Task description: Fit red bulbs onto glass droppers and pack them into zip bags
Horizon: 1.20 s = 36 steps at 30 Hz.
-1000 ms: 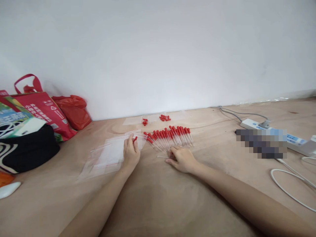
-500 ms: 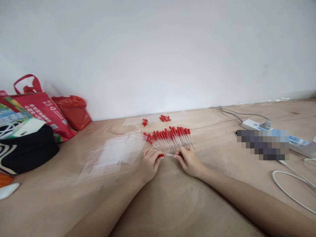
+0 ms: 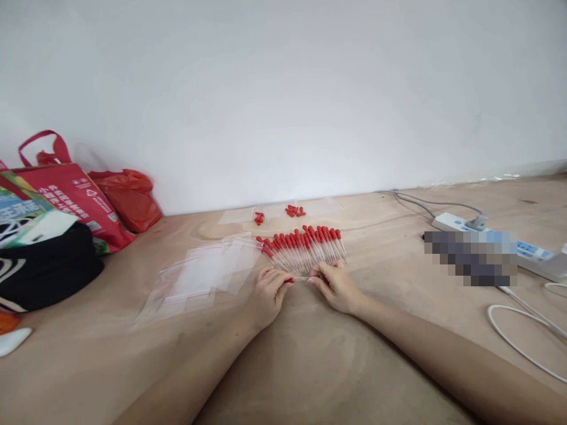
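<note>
My left hand (image 3: 269, 296) pinches a small red rubber bulb (image 3: 290, 280), most of it hidden by the fingers. In my right hand (image 3: 335, 287), thumb and fingertips grip a thin clear dropper tube (image 3: 301, 278). The tube spans the gap between both hands in line with the bulb; whether it sits inside the bulb I cannot tell. Just beyond my hands lies a row of droppers (image 3: 305, 248) with red bulbs facing the wall. Left of that row, flat clear zip bags (image 3: 199, 274) overlap on the wooden table.
Loose red bulbs (image 3: 295, 211) and a second small heap of bulbs (image 3: 259, 218) lie near the wall. A power strip (image 3: 456, 223) with cables is at right. Shopping bags (image 3: 84, 198), a red plastic bag (image 3: 128, 200) and a black pouch (image 3: 48, 265) stand at left.
My right hand has shifted slightly left, closer to my left hand, and less of the clear tube shows between them. Both hands keep their pinch.
</note>
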Motion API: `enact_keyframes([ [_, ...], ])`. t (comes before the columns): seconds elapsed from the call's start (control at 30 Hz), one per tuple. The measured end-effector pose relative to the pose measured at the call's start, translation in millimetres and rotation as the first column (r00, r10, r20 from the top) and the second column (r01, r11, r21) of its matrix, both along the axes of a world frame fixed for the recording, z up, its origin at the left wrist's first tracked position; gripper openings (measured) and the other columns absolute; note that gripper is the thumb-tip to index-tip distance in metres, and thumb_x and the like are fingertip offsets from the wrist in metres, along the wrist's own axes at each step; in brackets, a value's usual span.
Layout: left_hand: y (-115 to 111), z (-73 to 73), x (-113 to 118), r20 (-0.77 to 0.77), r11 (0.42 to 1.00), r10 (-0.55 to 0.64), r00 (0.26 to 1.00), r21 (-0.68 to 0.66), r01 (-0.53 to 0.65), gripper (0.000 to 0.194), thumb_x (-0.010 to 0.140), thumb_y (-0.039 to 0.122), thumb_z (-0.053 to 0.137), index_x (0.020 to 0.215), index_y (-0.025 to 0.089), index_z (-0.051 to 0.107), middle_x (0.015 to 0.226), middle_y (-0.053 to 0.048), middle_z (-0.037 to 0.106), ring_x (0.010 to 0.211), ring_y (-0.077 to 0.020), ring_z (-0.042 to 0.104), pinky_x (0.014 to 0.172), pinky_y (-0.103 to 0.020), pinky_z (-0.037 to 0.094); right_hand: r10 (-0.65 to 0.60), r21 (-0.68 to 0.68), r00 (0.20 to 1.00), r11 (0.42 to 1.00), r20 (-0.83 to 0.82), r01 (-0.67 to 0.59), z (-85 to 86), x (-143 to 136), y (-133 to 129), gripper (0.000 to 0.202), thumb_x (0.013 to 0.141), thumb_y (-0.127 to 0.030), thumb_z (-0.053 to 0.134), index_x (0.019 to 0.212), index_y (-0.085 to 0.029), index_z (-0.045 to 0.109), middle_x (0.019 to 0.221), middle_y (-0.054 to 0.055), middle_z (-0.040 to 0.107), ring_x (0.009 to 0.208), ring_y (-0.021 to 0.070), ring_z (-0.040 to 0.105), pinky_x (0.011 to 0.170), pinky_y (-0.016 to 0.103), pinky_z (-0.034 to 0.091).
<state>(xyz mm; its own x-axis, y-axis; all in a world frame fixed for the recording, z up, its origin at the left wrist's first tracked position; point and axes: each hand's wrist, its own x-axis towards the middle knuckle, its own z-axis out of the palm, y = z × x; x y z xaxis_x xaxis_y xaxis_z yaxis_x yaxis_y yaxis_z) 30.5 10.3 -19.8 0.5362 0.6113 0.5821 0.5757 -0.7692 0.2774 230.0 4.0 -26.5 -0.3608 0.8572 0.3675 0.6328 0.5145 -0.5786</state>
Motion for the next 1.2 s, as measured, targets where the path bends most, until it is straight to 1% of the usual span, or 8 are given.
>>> enact_keyframes([
  [0.13, 1, -0.9, -1, 0.022, 1.000, -0.002, 1.000, 0.002, 0.002, 0.014, 0.087, 0.021, 0.039, 0.087, 0.019, 0.053, 0.081, -0.001, 0.065, 0.076, -0.0144, 0.058, 0.085, -0.035, 0.035, 0.001, 0.014, 1.000, 1.000, 0.006, -0.001, 1.0, 0, 0, 0.016, 0.085, -0.029, 0.040, 0.079, -0.017, 0.048, 0.070, 0.000, 0.059, 0.062, 0.0107, 0.049, 0.071, 0.028, 0.024],
  [0.3, 1, -1.1, -1, 0.023, 1.000, -0.023, 0.999, 0.004, 0.023, 0.014, 0.087, 0.021, 0.040, 0.084, 0.019, 0.053, 0.077, -0.001, 0.064, 0.072, -0.0133, 0.057, 0.081, -0.033, 0.035, 0.021, -0.005, 0.999, 1.000, 0.035, -0.021, 0.3, 1, 1, 0.018, 0.085, -0.029, 0.041, 0.078, -0.017, 0.051, 0.067, -0.001, 0.060, 0.059, 0.0101, 0.048, 0.072, 0.028, 0.024],
  [0.47, -3, -2.2, -1, -0.061, 1.000, -0.022, 0.998, -0.019, 0.021, 0.018, 0.087, 0.022, 0.039, 0.078, 0.018, 0.053, 0.072, 0.001, 0.062, 0.068, -0.0119, 0.055, 0.083, -0.034, 0.031, 0.050, -0.035, 0.996, 0.998, 0.070, -0.047, 0.6, 5, 4, 0.021, 0.083, -0.034, 0.045, 0.073, -0.018, 0.056, 0.063, -0.003, 0.061, 0.055, 0.0093, 0.047, 0.071, 0.028, 0.023],
  [0.6, -5, -4.1, 0, -0.126, 1.000, 0.001, 0.992, -0.021, -0.004, 0.022, 0.088, 0.022, 0.036, 0.075, 0.018, 0.053, 0.070, 0.002, 0.060, 0.067, -0.0115, 0.054, 0.086, -0.035, 0.027, 0.046, 0.018, 0.987, 0.999, 0.151, -0.050, 4.2, 6, 3, 0.019, 0.082, -0.033, 0.047, 0.072, -0.019, 0.057, 0.063, -0.003, 0.062, 0.055, 0.0097, 0.048, 0.070, 0.028, 0.020],
  [0.77, -5, -4.8, 0, -0.174, 0.999, 0.008, 0.985, 0.033, -0.002, 0.021, 0.088, 0.021, 0.035, 0.076, 0.018, 0.052, 0.070, 0.001, 0.060, 0.067, -0.0119, 0.053, 0.088, -0.036, 0.025, -0.007, 0.131, 0.956, 0.991, 0.293, -0.033, 9.0, 3, -3, 0.022, 0.082, -0.031, 0.044, 0.068, -0.018, 0.054, 0.064, -0.001, 0.062, 0.056, 0.0107, 0.048, 0.068, 0.029, 0.017],
  [0.87, -6, -3.0, 1, -0.195, 0.998, 0.001, 0.981, 0.064, 0.012, 0.021, 0.088, 0.021, 0.035, 0.075, 0.017, 0.051, 0.069, 0.002, 0.059, 0.066, -0.0118, 0.052, 0.088, -0.037, 0.025, -0.018, 0.163, 0.948, 0.986, 0.318, -0.036, 9.5, 2, -6, 0.023, 0.083, -0.030, 0.043, 0.066, -0.017, 0.054, 0.062, -0.001, 0.062, 0.055, 0.0105, 0.047, 0.067, 0.029, 0.017],
  [1.03, -8, 0.5, 2, -0.223, 0.997, -0.002, 0.975, 0.077, 0.020, 0.022, 0.087, 0.021, 0.033, 0.075, 0.017, 0.051, 0.068, 0.000, 0.058, 0.067, -0.0127, 0.051, 0.087, -0.036, 0.028, 0.013, 0.117, 0.962, 0.992, 0.274, -0.047, 8.2, -1, -4, 0.023, 0.083, -0.028, 0.042, 0.067, -0.017, 0.055, 0.062, -0.002, 0.062, 0.052, 0.0091, 0.045, 0.066, 0.027, 0.017],
  [1.2, -8, 0.8, 3, -0.232, 0.993, -0.028, 0.972, 0.101, 0.052, 0.020, 0.086, 0.019, 0.034, 0.074, 0.017, 0.050, 0.068, 0.000, 0.057, 0.067, -0.0128, 0.050, 0.086, -0.035, 0.030, 0.036, 0.029, 0.974, 0.999, 0.226, -0.043, 8.3, -7, -3, 0.021, 0.081, -0.026, 0.045, 0.066, -0.018, 0.057, 0.060, -0.002, 0.062, 0.052, 0.0089, 0.046, 0.064, 0.026, 0.019],
])
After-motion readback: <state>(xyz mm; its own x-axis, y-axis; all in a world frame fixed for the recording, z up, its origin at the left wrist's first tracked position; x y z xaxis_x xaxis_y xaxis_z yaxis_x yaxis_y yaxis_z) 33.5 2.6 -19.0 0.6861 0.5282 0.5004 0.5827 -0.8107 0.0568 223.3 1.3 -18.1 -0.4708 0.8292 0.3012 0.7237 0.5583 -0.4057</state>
